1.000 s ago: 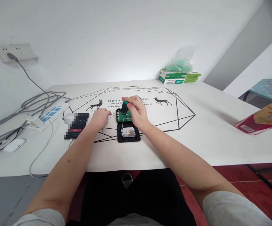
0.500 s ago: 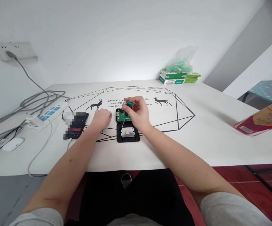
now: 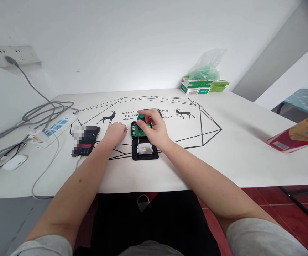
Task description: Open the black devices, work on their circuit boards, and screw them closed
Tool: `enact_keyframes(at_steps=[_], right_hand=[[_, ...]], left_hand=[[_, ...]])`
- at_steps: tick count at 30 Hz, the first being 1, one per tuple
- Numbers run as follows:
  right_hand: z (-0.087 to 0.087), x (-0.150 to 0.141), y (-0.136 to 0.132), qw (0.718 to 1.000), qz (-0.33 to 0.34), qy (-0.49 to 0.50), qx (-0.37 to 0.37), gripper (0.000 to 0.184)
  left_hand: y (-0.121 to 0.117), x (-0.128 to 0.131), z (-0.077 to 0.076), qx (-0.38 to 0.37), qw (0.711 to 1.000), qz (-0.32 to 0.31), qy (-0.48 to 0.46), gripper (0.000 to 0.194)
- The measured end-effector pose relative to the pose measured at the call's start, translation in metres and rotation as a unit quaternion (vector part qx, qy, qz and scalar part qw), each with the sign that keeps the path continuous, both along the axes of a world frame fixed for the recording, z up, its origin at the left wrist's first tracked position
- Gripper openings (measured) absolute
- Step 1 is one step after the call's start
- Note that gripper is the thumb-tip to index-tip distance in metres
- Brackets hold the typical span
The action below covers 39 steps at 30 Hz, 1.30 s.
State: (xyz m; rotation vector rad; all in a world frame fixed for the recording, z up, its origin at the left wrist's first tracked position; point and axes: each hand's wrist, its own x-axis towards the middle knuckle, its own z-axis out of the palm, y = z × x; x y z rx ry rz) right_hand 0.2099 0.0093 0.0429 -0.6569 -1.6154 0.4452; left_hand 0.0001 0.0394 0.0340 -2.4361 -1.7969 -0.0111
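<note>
My right hand (image 3: 155,128) is closed round the green and black handle of a screwdriver (image 3: 141,119). Its thin shaft points down at the near edge of a green circuit board (image 3: 136,131), which sits in a black case. Part of the board is hidden behind my fingers. Directly in front of the board lies a black plate (image 3: 145,156) with a silver metal sheet and a small yellowish square on it. Left of the board, my left hand (image 3: 116,133) rests on the table with its fingers curled in; whatever they may hold is hidden.
A phone (image 3: 85,140) with a cable lies left of my left arm, near a power strip (image 3: 55,129), coiled cords and a white earbud case (image 3: 15,163). Green boxes (image 3: 196,85) with a plastic bag stand at the back. A red and yellow package (image 3: 298,137) is at right.
The screwdriver's handle has shifted slightly left and looks more upright, and my right fingers have moved with it. A dark object now shows behind my right hand. My left hand stays put.
</note>
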Motion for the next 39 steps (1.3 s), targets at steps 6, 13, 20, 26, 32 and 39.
enact_keyframes(at_steps=[6,13,20,26,32,39], right_hand=[[0.0,0.003,0.002,0.993,0.09,0.052,-0.053,0.033],[-0.003,-0.002,0.002,0.986,0.106,0.081,-0.096,0.038],[-0.004,-0.001,0.004,0.978,0.147,0.109,-0.103,0.032],[-0.01,-0.003,0.007,0.99,0.082,0.08,-0.077,0.035],[-0.006,-0.001,0.002,0.975,0.169,0.104,-0.105,0.025],[-0.013,-0.004,0.008,0.986,0.098,0.087,-0.1,0.043]], left_hand=[[-0.005,0.005,0.008,0.0,0.995,0.032,-0.09,0.016],[-0.025,0.009,0.022,-0.034,0.961,-0.037,-0.273,0.017],[-0.028,0.008,0.021,-0.096,0.947,-0.115,-0.282,0.011],[-0.028,0.007,0.022,-0.1,0.952,-0.121,-0.263,0.01],[-0.028,0.007,0.021,-0.095,0.959,-0.119,-0.238,0.009],[-0.028,0.007,0.022,-0.11,0.968,-0.105,-0.201,0.015]])
